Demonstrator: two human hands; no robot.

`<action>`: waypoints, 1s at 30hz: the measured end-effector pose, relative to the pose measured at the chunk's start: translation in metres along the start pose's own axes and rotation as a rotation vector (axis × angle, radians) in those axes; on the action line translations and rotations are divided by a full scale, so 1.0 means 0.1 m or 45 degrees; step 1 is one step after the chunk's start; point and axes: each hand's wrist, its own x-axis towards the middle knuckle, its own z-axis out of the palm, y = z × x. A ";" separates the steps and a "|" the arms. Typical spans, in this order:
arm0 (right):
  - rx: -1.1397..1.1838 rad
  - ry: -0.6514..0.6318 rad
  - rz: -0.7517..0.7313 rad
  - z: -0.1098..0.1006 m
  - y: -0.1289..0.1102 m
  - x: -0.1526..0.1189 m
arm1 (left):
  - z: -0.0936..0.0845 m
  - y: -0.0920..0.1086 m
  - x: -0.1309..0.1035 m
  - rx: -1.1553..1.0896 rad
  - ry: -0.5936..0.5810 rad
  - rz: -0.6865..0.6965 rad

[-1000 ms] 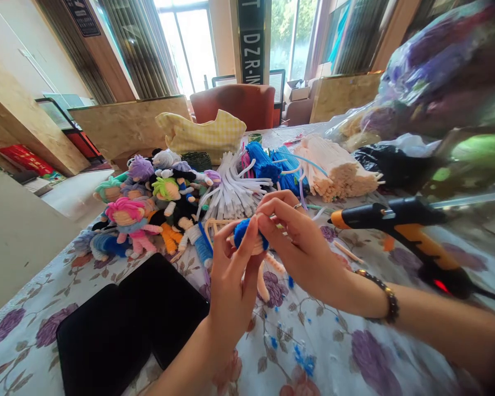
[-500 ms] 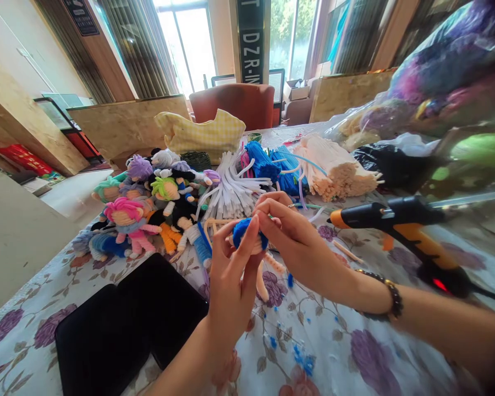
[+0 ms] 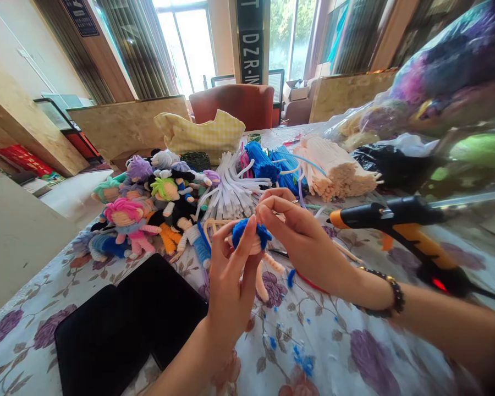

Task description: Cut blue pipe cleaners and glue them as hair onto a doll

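Between the fingers and thumb of my left hand (image 3: 233,275) is a small doll head (image 3: 251,234) with blue hair and a peach face. My right hand (image 3: 301,236) is closed in a pinch just right of and above the head; what its fingertips hold, if anything, is too small to tell. Peach pipe-cleaner limbs (image 3: 262,283) show below the doll head. A red-handled tool (image 3: 311,281) lies partly hidden under my right hand, near a short blue piece (image 3: 291,278).
Finished dolls (image 3: 126,214) are heaped at the left, behind a black folding device (image 3: 127,324). White (image 3: 233,190), blue (image 3: 262,162) and peach pipe-cleaner bundles (image 3: 334,170) lie at the back. A glue gun (image 3: 396,217) stands at the right, its cable trailing right.
My right hand has moved slightly up and right, away from the doll head, and more of the blue hair shows. The red-handled tool has come into sight beneath it.
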 end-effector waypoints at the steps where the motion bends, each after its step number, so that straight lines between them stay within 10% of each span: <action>1: 0.012 0.002 0.013 0.00 0.00 0.00 | 0.00 0.00 0.00 0.002 -0.002 -0.008; 10: 0.154 0.065 0.164 0.00 -0.01 -0.02 | 0.01 -0.03 -0.03 -0.344 -0.118 -0.239; 30: -0.118 0.100 -0.095 -0.05 -0.09 -0.03 | -0.01 -0.05 0.01 -0.382 -0.235 -0.104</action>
